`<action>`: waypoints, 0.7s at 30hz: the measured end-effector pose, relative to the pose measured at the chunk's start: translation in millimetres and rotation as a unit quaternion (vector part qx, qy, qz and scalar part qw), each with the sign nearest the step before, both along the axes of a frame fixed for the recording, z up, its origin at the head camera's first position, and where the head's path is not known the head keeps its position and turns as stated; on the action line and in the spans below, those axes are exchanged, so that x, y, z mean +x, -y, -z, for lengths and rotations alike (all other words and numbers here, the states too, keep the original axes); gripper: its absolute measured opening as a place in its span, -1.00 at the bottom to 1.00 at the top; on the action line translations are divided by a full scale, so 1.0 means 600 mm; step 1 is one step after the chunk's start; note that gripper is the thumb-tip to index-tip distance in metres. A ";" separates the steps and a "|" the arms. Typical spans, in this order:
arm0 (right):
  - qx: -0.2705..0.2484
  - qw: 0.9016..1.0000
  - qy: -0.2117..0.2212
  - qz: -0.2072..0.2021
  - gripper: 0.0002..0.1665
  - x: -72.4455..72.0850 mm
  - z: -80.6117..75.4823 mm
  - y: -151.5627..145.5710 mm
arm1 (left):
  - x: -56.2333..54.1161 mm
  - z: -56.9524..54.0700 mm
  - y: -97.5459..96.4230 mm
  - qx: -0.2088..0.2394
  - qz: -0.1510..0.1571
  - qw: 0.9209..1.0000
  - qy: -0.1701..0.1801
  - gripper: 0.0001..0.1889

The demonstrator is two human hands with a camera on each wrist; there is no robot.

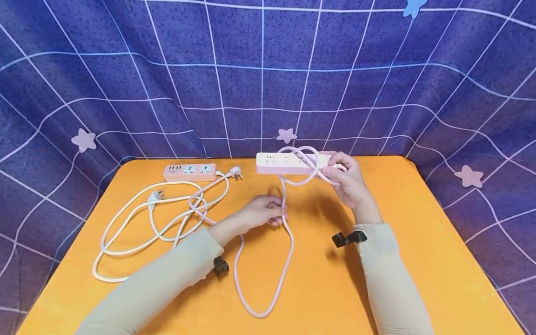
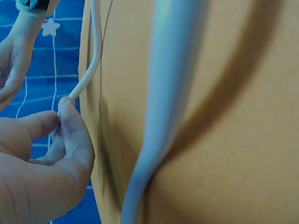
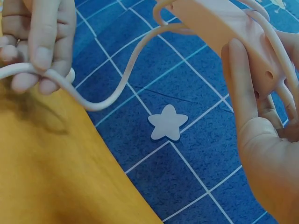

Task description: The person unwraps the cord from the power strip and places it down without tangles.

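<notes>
My right hand (image 1: 346,179) grips the right end of a white and pink power strip (image 1: 268,164), held up off the table near its back edge. The strip's pale pink cord (image 1: 289,242) loops around its body close to that hand. Lower and to the left, my left hand (image 1: 261,211) pinches the same cord between thumb and fingers. From there the cord drops into a long U on the table, passes under the left forearm and runs to a plug (image 1: 236,172). In the right wrist view, the right fingers (image 3: 243,79) lie along the strip's underside.
A second, orange-pink power strip (image 1: 190,172) lies at the back left, its white cord (image 1: 110,232) coiled loosely with a white plug (image 1: 155,197). The pink cord crosses that coil. An orange cloth covers the table (image 1: 418,260). Behind hangs a blue gridded curtain (image 1: 234,83) with stars.
</notes>
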State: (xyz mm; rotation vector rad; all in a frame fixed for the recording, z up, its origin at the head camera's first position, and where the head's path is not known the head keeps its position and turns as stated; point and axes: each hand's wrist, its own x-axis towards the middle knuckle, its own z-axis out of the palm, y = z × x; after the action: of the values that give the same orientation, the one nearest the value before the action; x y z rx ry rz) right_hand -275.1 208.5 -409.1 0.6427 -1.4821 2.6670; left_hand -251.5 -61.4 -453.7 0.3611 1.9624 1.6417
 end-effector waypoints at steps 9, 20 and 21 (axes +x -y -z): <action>0.007 1.000 -0.014 -0.013 -0.64 -0.003 0.003 -0.003 | -0.034 -0.009 0.032 0.010 -0.058 0.998 -0.038 -0.62; 0.014 0.999 -0.025 -0.034 -0.64 -0.003 0.006 -0.007 | -0.078 -0.031 0.060 -0.028 -0.121 0.987 -0.100 -0.59; 0.016 0.999 -0.026 -0.034 -0.64 -0.003 0.006 -0.007 | -0.080 -0.034 0.062 -0.028 -0.126 0.986 -0.107 -0.57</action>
State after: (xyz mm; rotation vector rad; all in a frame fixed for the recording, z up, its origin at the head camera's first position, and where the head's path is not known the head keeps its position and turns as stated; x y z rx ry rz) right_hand -276.8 212.4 -412.4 0.7720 -1.5188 2.6600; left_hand -299.4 -98.4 -433.3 0.2880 2.2880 1.7596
